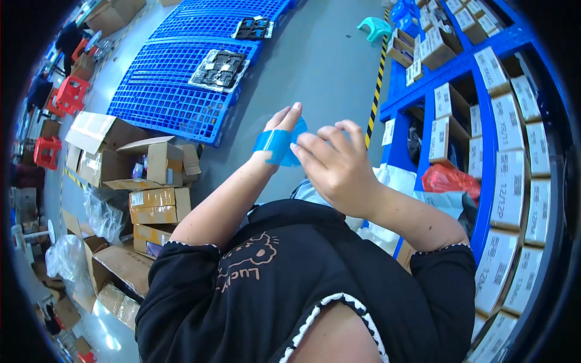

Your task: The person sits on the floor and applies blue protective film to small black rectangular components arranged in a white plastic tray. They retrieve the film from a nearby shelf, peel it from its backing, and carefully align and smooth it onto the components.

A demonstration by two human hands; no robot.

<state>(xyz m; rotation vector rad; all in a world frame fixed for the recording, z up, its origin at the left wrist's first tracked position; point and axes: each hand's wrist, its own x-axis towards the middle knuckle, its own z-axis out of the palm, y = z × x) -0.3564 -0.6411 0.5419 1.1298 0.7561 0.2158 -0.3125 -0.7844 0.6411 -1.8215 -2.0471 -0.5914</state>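
Observation:
A glossy, see-through blue plastic strip (270,141) is wrapped round my left hand (279,134) and runs over toward my right. The visible fingers of that left hand are stretched out and point away from me. My right hand (334,158) is closed, its thumb and index finger pinched at the strip's right edge while the other fingers curl loosely. Both hands are held up in front of my chest, above the floor. The palm side of my left hand is hidden behind the strip.
Blue plastic pallets (175,75) lie ahead, carrying black molded parts (221,68). Open cardboard boxes (154,160) pile up at left near red stools (71,95). A blue shelf (393,106) with labelled cartons (507,181) lines the right, holding a red bag (451,181). A teal stool (375,28) stands farther off.

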